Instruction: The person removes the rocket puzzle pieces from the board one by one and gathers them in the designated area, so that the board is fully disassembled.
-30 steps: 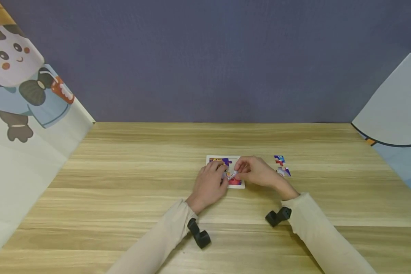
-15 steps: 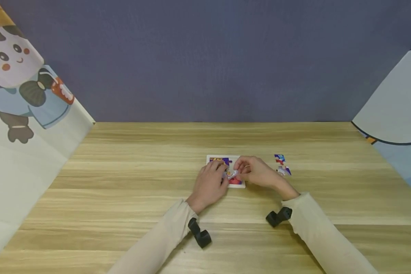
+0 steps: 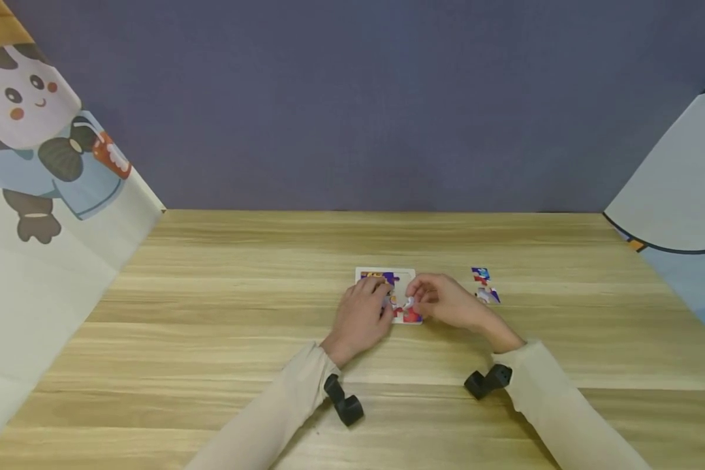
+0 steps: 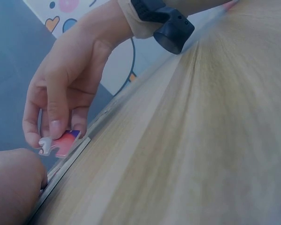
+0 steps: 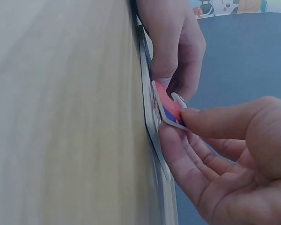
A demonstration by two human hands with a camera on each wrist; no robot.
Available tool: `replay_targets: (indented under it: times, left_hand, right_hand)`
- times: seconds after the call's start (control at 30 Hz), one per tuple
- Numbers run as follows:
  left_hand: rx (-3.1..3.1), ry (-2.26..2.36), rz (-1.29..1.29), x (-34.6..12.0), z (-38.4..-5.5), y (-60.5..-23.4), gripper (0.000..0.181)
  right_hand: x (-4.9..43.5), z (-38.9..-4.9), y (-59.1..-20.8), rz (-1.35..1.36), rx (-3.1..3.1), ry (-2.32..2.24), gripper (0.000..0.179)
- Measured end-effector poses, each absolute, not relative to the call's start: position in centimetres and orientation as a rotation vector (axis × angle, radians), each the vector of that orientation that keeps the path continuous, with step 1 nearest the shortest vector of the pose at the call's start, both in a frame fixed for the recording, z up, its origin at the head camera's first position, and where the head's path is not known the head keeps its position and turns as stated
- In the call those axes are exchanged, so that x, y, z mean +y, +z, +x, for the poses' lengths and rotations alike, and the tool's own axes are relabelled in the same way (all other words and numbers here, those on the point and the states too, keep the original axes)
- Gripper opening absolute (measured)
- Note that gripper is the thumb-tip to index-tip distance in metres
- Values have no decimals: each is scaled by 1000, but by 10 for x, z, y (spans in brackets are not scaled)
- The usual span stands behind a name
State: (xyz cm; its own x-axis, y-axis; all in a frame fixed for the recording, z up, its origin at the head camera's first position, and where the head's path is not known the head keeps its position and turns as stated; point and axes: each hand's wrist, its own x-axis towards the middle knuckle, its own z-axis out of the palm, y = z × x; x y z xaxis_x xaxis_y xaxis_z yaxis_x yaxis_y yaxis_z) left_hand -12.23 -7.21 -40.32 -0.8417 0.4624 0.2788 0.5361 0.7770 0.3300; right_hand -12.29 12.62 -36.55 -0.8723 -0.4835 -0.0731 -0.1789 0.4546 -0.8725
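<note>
A small jigsaw puzzle in a white tray [image 3: 404,269] lies on the wooden table. My left hand [image 3: 361,320] rests over its left side, fingers covering part of the fitted pieces. My right hand [image 3: 449,303] is at the tray's right edge. Between thumb and fingers it pinches a red puzzle piece [image 5: 165,101] with a blue-purple corner and a white knob. In the left wrist view this puzzle piece [image 4: 64,142] is tilted, close over the tray's corner. A purple fitted piece [image 3: 382,277] shows at the tray's top left.
Right of the tray lie loose puzzle pieces, a blue and red one [image 3: 480,273] and a white and purple one [image 3: 489,296]. A dark blue panel [image 3: 352,111] stands behind the table [image 3: 211,274]. Cartoon-printed sheets [image 3: 41,163] flank it.
My right hand has shifted slightly right and towards me with the red piece. A white gap now shows between that piece and the fitted ones. My left hand stays in place.
</note>
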Motion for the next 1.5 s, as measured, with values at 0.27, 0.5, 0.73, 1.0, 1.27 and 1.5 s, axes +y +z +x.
replay_targets:
  times: [0.27, 0.5, 0.73, 1.0, 1.27, 1.5]
  left_hand:
    - [-2789, -577, -787, -72, -122, -403, 35]
    - [-2782, -553, -784, -72, -122, -404, 35]
    - [-2785, -560, -788, -72, -120, -403, 35]
    - [-2794, -557, -799, -73, -119, -403, 35]
    - [-2783, -568, -805, -74, -118, -402, 35]
    - [-2783, -573, -806, -74, -118, -403, 34]
  right_hand:
    - [135, -117, -367, -529, 2438, -1354, 16]
    - [149, -112, -366, -461, 2497, -1311, 19]
    - [167, -107, -367, -464, 2559, -1332, 19]
    - [187, -99, -366, -338, 2526, -1408, 22]
    - [206, -97, -366, -273, 2550, -1429, 26]
    - [222, -94, -369, -206, 2700, -1317, 23]
